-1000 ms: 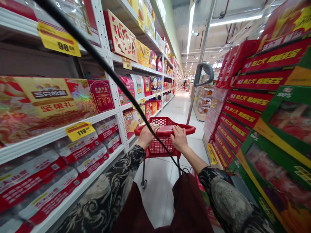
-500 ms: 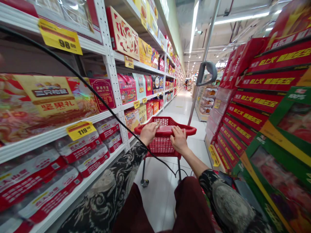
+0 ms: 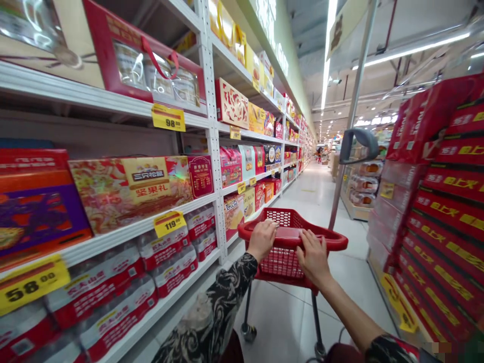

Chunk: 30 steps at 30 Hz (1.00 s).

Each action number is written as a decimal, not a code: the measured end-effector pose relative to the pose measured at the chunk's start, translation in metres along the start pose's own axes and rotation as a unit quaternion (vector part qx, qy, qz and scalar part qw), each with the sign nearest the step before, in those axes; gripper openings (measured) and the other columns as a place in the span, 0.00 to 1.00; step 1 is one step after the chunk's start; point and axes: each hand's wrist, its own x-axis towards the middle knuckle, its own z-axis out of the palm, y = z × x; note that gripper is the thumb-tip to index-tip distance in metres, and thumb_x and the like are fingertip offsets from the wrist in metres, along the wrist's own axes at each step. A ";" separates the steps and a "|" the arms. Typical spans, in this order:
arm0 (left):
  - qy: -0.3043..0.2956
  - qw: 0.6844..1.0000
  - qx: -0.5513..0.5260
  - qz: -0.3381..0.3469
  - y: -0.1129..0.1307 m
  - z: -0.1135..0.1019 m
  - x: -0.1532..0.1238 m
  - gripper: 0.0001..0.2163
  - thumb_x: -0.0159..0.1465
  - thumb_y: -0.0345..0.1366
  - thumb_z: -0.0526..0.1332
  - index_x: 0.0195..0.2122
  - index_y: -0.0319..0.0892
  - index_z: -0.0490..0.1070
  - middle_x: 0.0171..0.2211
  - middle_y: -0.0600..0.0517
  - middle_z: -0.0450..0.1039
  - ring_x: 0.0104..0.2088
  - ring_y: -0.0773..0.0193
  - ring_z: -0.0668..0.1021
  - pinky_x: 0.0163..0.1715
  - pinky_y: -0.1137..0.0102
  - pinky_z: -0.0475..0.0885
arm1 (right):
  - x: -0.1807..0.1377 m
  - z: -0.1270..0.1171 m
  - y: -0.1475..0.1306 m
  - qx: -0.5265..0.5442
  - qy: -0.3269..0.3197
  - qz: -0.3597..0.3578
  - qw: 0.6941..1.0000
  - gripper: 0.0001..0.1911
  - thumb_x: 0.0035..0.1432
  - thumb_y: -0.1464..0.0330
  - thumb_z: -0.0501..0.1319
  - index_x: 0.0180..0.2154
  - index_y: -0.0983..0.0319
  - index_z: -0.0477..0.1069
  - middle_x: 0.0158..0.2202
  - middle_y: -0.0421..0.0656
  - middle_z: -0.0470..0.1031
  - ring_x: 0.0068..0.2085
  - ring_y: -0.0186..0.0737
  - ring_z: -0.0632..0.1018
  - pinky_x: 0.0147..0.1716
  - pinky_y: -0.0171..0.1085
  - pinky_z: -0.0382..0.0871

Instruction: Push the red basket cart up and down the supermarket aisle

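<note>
A small red shopping cart (image 3: 282,222) with a mesh basket stands in the aisle just ahead of me. My left hand (image 3: 261,238) is closed on the left part of its near rim. On the right part of that rim rests my right hand (image 3: 313,257), its fingers curled over the edge. A grey handle (image 3: 358,143) on a metal pole rises from the cart's far right side. Both my sleeves are dark with a pale swirl pattern.
White shelving (image 3: 212,151) runs along the left with boxed gift sets, packs of bottled water (image 3: 166,252) and yellow price tags (image 3: 169,223). Stacked red cartons (image 3: 442,212) line the right. The white tiled aisle floor (image 3: 313,196) runs on ahead of the cart.
The view has swung left and up, showing more of the left shelves. The dark cable that crossed the view earlier is gone. Both hands stay on the cart's rim.
</note>
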 end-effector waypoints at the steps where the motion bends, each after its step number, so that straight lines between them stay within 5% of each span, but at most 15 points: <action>1: 0.006 1.000 -0.002 0.005 0.002 0.002 0.000 0.13 0.66 0.33 0.49 0.47 0.41 0.70 0.48 0.45 0.73 0.50 0.59 0.73 0.53 0.59 0.69 | -0.001 0.001 0.000 -0.001 0.006 -0.001 1.000 0.21 0.57 0.69 0.50 0.50 0.68 0.68 0.53 0.55 0.71 0.56 0.54 0.68 0.58 0.59 0.49; 6: 0.021 0.998 -0.046 0.030 0.005 0.007 0.007 0.13 0.66 0.32 0.49 0.46 0.43 0.71 0.48 0.45 0.73 0.53 0.58 0.72 0.55 0.54 0.67 | -0.002 0.001 -0.005 0.014 -0.005 -0.004 1.000 0.22 0.56 0.70 0.50 0.52 0.67 0.67 0.54 0.54 0.70 0.57 0.53 0.67 0.58 0.60 0.49; 10: 0.007 0.996 -0.064 -0.064 -0.006 0.005 0.015 0.12 0.65 0.36 0.52 0.46 0.41 0.70 0.47 0.45 0.74 0.49 0.58 0.74 0.51 0.59 0.71 | 0.006 -0.003 -0.016 0.041 -0.023 0.018 0.999 0.24 0.55 0.72 0.50 0.54 0.66 0.65 0.55 0.53 0.68 0.59 0.52 0.64 0.59 0.60 0.47; 15: -0.053 0.992 -0.074 -0.088 -0.016 -0.002 0.011 0.11 0.63 0.38 0.55 0.43 0.42 0.72 0.42 0.48 0.76 0.44 0.60 0.76 0.47 0.65 0.71 | -0.027 -0.039 -0.006 0.118 -0.060 0.065 0.989 0.27 0.54 0.73 0.49 0.56 0.66 0.63 0.60 0.52 0.62 0.61 0.46 0.61 0.60 0.53 0.50; 17: -0.044 0.993 -0.069 -0.089 -0.018 -0.002 0.010 0.12 0.63 0.39 0.52 0.43 0.42 0.72 0.42 0.48 0.76 0.44 0.59 0.76 0.48 0.64 0.69 | -0.074 -0.062 0.004 0.133 -0.155 0.111 0.973 0.26 0.54 0.74 0.48 0.55 0.63 0.65 0.58 0.50 0.65 0.60 0.44 0.64 0.59 0.53 0.53; 20: -0.047 0.992 -0.045 -0.104 -0.019 0.001 0.010 0.15 0.63 0.41 0.51 0.44 0.42 0.72 0.43 0.47 0.74 0.45 0.57 0.75 0.47 0.63 0.68 | -0.152 -0.088 0.003 0.157 -0.380 0.131 0.902 0.30 0.49 0.76 0.49 0.55 0.58 0.65 0.55 0.47 0.69 0.57 0.44 0.68 0.57 0.56 0.55; 22: -0.052 0.992 -0.038 -0.110 -0.015 0.002 0.011 0.15 0.63 0.41 0.51 0.44 0.41 0.72 0.42 0.46 0.74 0.45 0.56 0.74 0.47 0.63 0.68 | -0.184 -0.087 -0.006 0.149 -0.436 0.129 0.878 0.34 0.47 0.77 0.50 0.59 0.58 0.60 0.59 0.48 0.64 0.59 0.43 0.64 0.58 0.56 0.54; 26: -0.046 0.992 -0.033 -0.116 -0.005 0.001 0.013 0.16 0.62 0.41 0.50 0.44 0.41 0.72 0.42 0.47 0.74 0.45 0.57 0.74 0.46 0.64 0.67 | -0.189 -0.050 -0.034 0.074 -0.482 0.101 0.867 0.28 0.48 0.76 0.57 0.53 0.59 0.67 0.60 0.50 0.63 0.60 0.49 0.63 0.57 0.56 0.55; 30: -0.043 0.993 -0.036 -0.108 -0.004 0.002 0.014 0.16 0.63 0.42 0.50 0.44 0.41 0.72 0.41 0.47 0.74 0.44 0.57 0.74 0.46 0.64 0.67 | -0.182 -0.030 -0.056 0.071 -0.636 0.009 0.769 0.12 0.37 0.80 0.63 0.23 0.57 0.75 0.32 0.43 0.80 0.39 0.46 0.79 0.43 0.45 0.70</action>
